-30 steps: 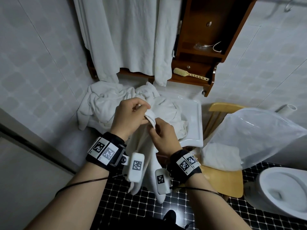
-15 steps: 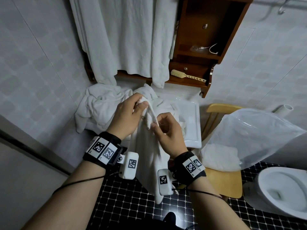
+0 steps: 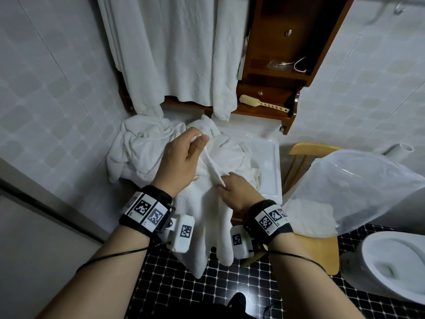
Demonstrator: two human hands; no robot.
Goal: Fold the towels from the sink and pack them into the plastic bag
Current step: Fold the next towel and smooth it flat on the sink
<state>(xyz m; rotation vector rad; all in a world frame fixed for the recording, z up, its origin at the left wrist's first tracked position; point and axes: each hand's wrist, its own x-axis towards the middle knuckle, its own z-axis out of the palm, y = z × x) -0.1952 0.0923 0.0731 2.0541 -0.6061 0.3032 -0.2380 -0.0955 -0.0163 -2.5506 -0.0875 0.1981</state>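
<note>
White terry cloth, the towel (image 3: pixel 207 210) we are working on hangs in front of the sink (image 3: pixel 272 171), clear of the basin. Our left grip (image 3: pixel 179 162) pinches its upper corner between thumb and forefinger, raised above the heap. Our right grip (image 3: pixel 239 192) pinches the same edge lower down and nearer to us, fingers curled round it. That edge runs taut on a slant between the two grips. The rest of the cloth drops below both, passing between our wrists, and its lower ends hang over the black tiled floor (image 3: pixel 172 284).

Behind the grips a crumpled pile of towels (image 3: pixel 147 143) fills the sink and spills over its left rim. Both wrists wear black bands (image 3: pixel 147 208) with printed square markers and small white boxes.

To the right, the clear plastic bag (image 3: pixel 358 187) lies on a yellow wooden chair (image 3: pixel 315 249). A folded towel (image 3: pixel 308 217) rests at the bag's near end, partly under the plastic; we cannot tell whether it is wholly inside. A white toilet (image 3: pixel 391 261) stands just beside the chair. Above the sink hang long white cloths (image 3: pixel 174 49), next to a dark wooden cabinet (image 3: pixel 287 54) whose lower shelf bears a brush (image 3: pixel 259 103).
</note>
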